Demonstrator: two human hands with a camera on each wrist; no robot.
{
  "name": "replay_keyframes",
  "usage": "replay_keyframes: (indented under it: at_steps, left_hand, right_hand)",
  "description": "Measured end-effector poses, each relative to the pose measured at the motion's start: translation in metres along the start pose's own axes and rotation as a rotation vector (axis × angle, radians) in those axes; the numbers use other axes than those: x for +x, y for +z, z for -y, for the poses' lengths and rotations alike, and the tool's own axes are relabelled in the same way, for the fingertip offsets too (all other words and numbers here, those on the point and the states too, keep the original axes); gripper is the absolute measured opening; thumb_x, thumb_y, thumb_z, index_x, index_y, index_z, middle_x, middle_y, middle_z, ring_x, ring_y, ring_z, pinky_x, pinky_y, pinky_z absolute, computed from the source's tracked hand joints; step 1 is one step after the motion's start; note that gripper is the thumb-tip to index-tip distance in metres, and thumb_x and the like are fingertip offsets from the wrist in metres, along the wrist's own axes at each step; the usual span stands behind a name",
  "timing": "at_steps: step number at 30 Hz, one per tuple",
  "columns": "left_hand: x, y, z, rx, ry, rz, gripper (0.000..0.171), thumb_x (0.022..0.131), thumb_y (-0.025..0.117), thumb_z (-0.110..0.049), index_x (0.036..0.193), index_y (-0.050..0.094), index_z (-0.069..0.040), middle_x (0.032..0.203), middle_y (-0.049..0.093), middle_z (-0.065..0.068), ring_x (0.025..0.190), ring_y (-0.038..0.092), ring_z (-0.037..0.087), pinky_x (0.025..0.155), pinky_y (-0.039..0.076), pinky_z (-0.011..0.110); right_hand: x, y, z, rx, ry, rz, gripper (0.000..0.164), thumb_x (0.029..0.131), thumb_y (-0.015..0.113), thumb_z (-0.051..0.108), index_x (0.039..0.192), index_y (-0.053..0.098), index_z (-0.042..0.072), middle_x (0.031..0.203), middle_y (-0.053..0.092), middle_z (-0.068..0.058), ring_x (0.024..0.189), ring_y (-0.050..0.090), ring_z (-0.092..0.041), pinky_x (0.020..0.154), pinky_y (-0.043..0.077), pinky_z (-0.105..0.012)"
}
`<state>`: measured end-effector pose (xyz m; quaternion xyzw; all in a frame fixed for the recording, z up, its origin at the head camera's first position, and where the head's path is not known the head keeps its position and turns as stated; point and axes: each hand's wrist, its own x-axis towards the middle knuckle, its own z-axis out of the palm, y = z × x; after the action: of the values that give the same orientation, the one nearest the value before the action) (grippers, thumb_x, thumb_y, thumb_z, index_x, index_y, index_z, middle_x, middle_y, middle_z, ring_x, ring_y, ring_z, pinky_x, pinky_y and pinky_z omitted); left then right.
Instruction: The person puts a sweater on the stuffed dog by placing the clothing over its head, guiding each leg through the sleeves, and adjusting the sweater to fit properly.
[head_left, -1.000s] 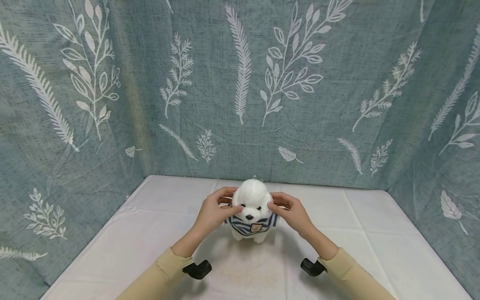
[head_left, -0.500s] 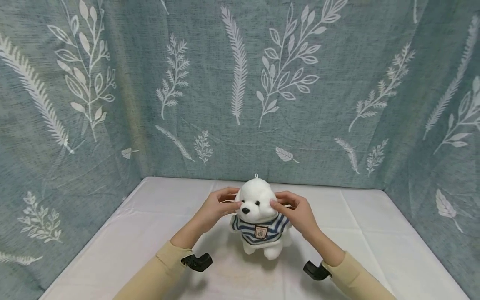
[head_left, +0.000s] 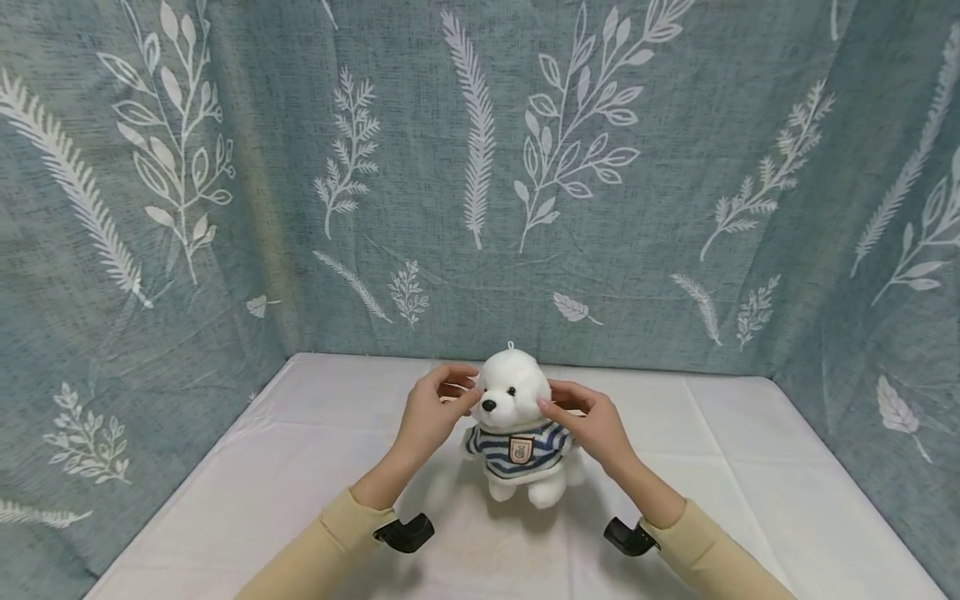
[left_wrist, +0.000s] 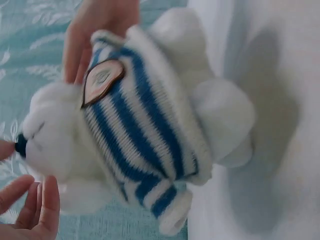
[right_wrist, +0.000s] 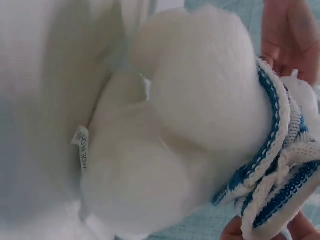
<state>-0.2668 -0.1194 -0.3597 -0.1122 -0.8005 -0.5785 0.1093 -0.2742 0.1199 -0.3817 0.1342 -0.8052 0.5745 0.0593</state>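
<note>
A white plush dog (head_left: 513, 386) in a blue-and-white striped knit sweater (head_left: 497, 457) is upright, its face turned toward the left. My right hand (head_left: 602, 427) grips its head from the right, thumb on the cheek and fingers behind. At the other side, my left hand (head_left: 427, 417) has loosely bent fingers right by the head. In the left wrist view, those fingers (left_wrist: 49, 202) are spread beside the dog's ear, with the thumb tip near its black nose (left_wrist: 20, 145). The right wrist view shows the plush legs and bottom (right_wrist: 205, 80), with the left palm (right_wrist: 295, 37) beyond.
A white cloth covers the table (head_left: 337, 433). Blue-green curtains (head_left: 420, 167) with white leaf prints hang behind it and on both sides. Black wrist cameras (head_left: 405, 533) sit at the sleeve cuffs. A small white label (right_wrist: 81, 145) sticks out of the dog's underside.
The plush dog has turned from facing forward to facing left and come closer, then risen slightly. My left hand's thumb has moved off the face; my right hand has kept its hold.
</note>
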Motion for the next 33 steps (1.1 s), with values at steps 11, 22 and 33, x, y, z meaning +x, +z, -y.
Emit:
replay_keyframes:
  at_steps: [11, 22, 33]
  left_hand:
    - [-0.008, 0.018, -0.003, 0.099, 0.190, -0.079, 0.033, 0.078, 0.079, -0.024, 0.106, 0.065, -0.014, 0.104, 0.059, 0.005, 0.092, 0.062, 0.018, 0.073, 0.055, 0.025]
    - [0.006, 0.012, 0.009, 0.098, 0.084, -0.079, 0.033, 0.079, 0.078, -0.027, 0.107, 0.067, -0.016, 0.105, 0.063, 0.002, 0.094, 0.062, 0.020, 0.076, 0.054, 0.028]
    - [0.026, 0.001, 0.017, 0.052, -0.070, 0.071, 0.036, 0.077, 0.078, -0.038, 0.108, 0.069, -0.023, 0.108, 0.065, 0.000, 0.101, 0.061, 0.025, 0.080, 0.052, 0.038]
  right_hand:
    - [0.001, -0.001, -0.006, 0.034, 0.092, 0.020, 0.039, 0.088, 0.067, 0.034, 0.122, 0.063, 0.015, 0.121, 0.064, -0.006, 0.111, 0.060, -0.022, 0.093, 0.048, -0.037]
    - [0.003, -0.003, -0.029, -0.052, 0.141, 0.160, 0.047, 0.092, 0.061, 0.039, 0.131, 0.056, 0.015, 0.130, 0.059, -0.009, 0.124, 0.051, -0.029, 0.102, 0.041, -0.048]
    - [-0.003, 0.002, -0.017, -0.083, 0.194, 0.160, 0.047, 0.090, 0.063, 0.035, 0.131, 0.056, 0.013, 0.128, 0.059, -0.015, 0.115, 0.057, -0.030, 0.086, 0.050, -0.041]
